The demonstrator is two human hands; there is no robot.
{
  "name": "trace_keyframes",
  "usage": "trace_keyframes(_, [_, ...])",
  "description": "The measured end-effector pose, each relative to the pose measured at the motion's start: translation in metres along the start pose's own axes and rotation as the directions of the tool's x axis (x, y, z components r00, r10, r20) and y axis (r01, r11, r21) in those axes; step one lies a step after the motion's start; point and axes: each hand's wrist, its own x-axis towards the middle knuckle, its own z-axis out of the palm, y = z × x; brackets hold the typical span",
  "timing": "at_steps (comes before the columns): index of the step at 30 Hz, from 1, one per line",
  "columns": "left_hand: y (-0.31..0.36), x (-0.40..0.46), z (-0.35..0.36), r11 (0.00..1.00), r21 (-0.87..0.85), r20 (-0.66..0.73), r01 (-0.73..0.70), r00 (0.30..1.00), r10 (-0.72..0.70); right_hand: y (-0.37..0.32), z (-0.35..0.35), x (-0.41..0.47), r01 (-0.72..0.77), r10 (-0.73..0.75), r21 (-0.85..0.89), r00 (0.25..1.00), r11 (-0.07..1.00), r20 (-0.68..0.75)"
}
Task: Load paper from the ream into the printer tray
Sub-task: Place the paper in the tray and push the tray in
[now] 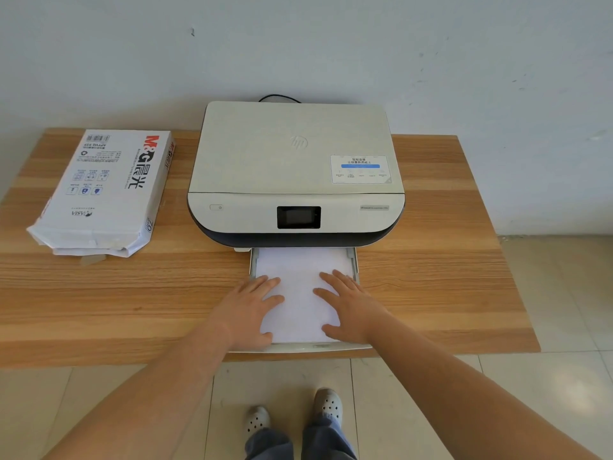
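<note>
A pale, grey-white painted wall [331, 44] fills the upper part of the view, marked with small dark scuffs and chips. A wooden table [447, 260] with streaky light and mid-brown grain stands with its far edge against that wall, its near edge running straight across. Below and to the right lies a floor [547, 393] of large glossy beige tiles, softly reflecting daylight.

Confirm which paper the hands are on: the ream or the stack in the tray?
The stack in the tray. Both the left hand and right hand lie flat on it; the ream sits untouched at the table's left.
</note>
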Motion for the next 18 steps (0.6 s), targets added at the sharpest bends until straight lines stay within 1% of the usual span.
trace_keyframes(5, [0.0071, 0.0109, -0.0044, 0.996, -0.087, 0.023, 0.015, 1.000, -0.013, -0.0062, -0.0019, 0.0085, -0.078, 0.077, 0.015, 0.997, 0.997, 0.031])
trace_keyframes(8, [0.0079, 0.0112, -0.0002, 0.994, -0.101, 0.049, 0.033, 0.998, -0.028, -0.0060, -0.0001, 0.0082, -0.089, 0.088, 0.021, 0.995, 0.996, 0.045])
trace_keyframes(18, [0.0073, 0.0095, 0.0043, 0.991, -0.130, 0.052, 0.043, 0.998, -0.037, -0.0051, 0.0014, 0.0082, -0.095, 0.093, 0.037, 0.995, 0.995, 0.047])
